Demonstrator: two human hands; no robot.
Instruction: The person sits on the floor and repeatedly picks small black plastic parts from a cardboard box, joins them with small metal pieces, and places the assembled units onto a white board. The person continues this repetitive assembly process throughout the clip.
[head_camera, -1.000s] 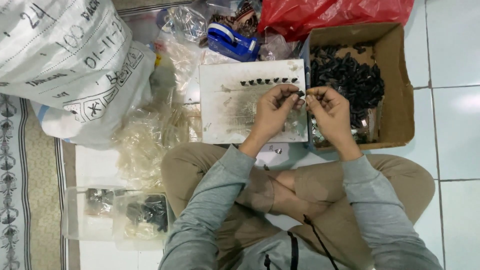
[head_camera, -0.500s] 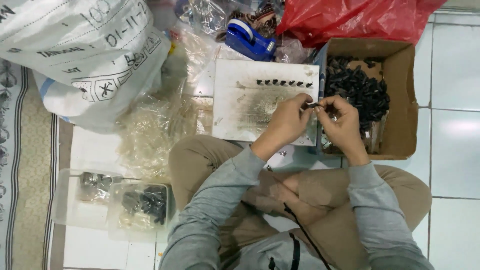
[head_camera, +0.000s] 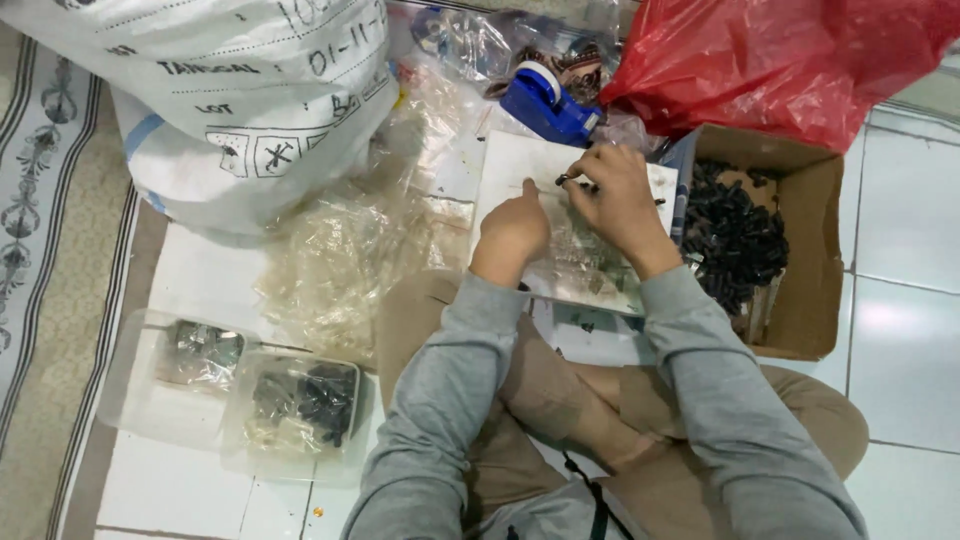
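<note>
On the white board (head_camera: 520, 165), both hands at work.
Right hand (head_camera: 615, 200) pinches a small black part (head_camera: 563, 180) at its fingertips; left hand (head_camera: 515, 228), loosely curled with forefinger out, rests just beside it.

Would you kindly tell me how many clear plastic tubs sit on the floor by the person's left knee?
2: one clear plastic tub farther left, another tub beside it, nearer the knee. More may be hidden.

light: even, bright | shadows: soft | glare: floor tiles (head_camera: 900, 340) | blur: slight
</note>
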